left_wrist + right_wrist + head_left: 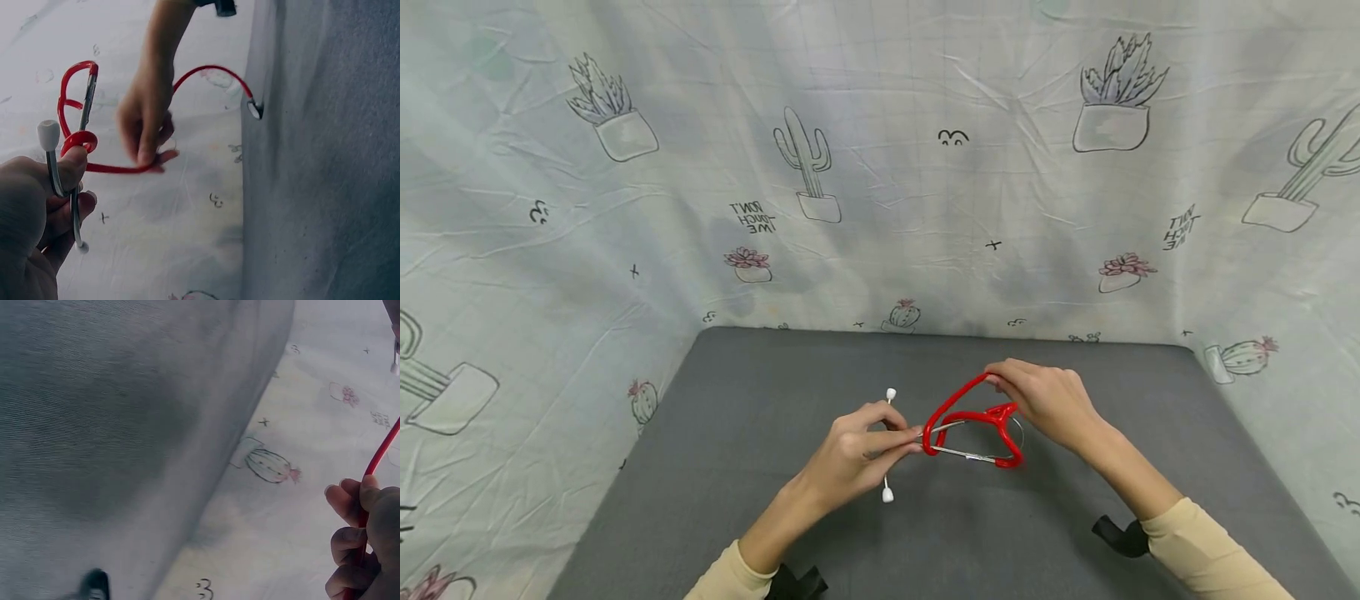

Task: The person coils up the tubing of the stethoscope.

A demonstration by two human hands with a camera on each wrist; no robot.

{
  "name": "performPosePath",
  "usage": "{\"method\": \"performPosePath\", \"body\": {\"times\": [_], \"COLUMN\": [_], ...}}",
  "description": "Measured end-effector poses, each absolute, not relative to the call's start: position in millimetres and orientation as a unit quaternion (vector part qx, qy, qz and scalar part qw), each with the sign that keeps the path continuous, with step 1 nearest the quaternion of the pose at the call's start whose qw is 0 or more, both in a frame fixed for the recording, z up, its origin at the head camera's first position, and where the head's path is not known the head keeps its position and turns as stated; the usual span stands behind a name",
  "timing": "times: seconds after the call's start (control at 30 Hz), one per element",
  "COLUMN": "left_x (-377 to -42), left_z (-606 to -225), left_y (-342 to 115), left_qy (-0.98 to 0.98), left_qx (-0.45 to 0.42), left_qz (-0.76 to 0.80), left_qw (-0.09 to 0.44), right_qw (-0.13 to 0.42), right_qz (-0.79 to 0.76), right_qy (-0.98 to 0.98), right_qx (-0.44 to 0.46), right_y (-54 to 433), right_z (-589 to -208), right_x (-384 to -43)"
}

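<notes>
A stethoscope with red tubing is held up above the grey tabletop between both hands. My left hand pinches its metal ear tubes, and white ear tips stick out on either side of the fingers. Close to those fingertips the red tube loops around the metal, plainest in the left wrist view. My right hand grips a length of the tube, fingers curled about it in the right wrist view. Beyond that hand, the tube arcs to the chest piece, which hangs free in the left wrist view.
Grey cloth covers the tabletop. A pale curtain printed with potted cacti surrounds its back and sides. Black straps sit at both wrists, by the beige sleeves.
</notes>
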State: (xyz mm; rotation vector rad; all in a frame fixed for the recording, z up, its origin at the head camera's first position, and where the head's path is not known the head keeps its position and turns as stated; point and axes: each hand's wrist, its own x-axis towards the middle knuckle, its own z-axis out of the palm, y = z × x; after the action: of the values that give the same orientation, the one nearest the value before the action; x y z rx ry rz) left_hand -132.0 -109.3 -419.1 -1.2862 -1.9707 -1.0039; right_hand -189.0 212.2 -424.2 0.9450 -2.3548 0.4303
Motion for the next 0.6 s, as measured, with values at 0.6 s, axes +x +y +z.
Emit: {"method": "performPosePath", "body": {"times": [0.6], "left_x": [-144], "left_z": [-422], "left_y": [-126], "left_qy": [-0.770], "left_qx": [-0.388], "left_qz": [-0.427], "left_qw": [0.273], "right_qw": [0.286], "right_qz": [0.150], "right_qy": [-0.868], "right_qx": [0.378], "right_y": [183], "right_z": [-463], "right_x": [-127]}}
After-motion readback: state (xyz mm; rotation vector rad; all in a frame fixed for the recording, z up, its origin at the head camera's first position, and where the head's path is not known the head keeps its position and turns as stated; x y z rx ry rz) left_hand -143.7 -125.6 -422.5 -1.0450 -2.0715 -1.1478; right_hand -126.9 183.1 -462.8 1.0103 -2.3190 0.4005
